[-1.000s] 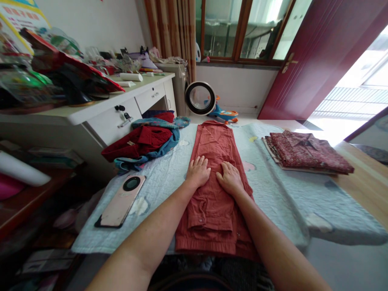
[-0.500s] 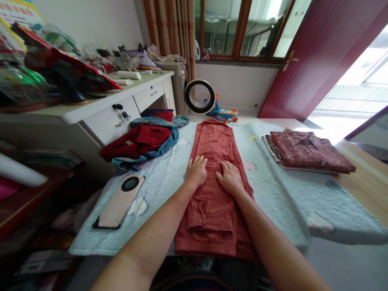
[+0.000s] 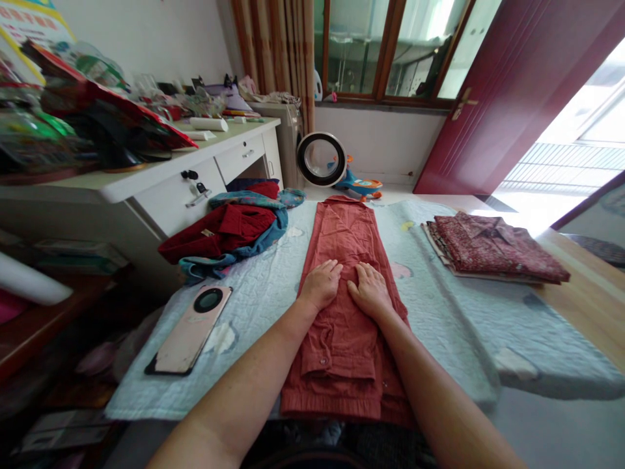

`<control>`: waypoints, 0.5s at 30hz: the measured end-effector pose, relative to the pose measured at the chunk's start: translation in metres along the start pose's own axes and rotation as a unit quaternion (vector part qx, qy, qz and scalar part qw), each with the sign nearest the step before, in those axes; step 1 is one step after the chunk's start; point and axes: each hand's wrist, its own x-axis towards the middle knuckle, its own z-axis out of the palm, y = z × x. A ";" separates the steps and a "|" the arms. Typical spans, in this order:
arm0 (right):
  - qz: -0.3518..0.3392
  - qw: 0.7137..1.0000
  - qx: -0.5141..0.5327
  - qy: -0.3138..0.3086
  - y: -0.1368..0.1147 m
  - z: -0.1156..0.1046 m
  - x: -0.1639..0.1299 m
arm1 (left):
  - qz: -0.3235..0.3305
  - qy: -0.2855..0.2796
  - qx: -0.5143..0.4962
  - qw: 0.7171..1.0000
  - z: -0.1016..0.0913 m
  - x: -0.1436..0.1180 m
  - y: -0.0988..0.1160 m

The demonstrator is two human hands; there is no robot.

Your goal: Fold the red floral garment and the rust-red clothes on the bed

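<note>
A rust-red shirt (image 3: pixel 344 231) lies folded lengthwise into a long strip, its collar at the far end and a buttoned cuff near me. My left hand (image 3: pixel 321 285) rests flat on the left half of the strip, fingers stretched forward. On the right half lies my right hand (image 3: pixel 370 288), palm down with the thumb spread toward the left hand. Both hands press on the cloth without gripping it. Beneath the shirt is a pale blue quilted cover (image 3: pixel 273 286) with cloud patterns.
On the left are a phone (image 3: pixel 193 332) and a heap of dark red and blue clothes (image 3: pixel 229 228). Folded patterned garments (image 3: pixel 498 247) are stacked at the right. A white desk (image 3: pixel 170 189) borders the left side; a washing machine with its round door (image 3: pixel 322 159) open stands behind.
My left hand has slid slightly to the right and nearer me over the shirt. The right hand stays almost in place.
</note>
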 end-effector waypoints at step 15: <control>0.010 1.000 -0.015 -0.024 0.001 0.000 0.000 | -0.048 -0.020 0.025 0.998 0.005 0.001 -0.001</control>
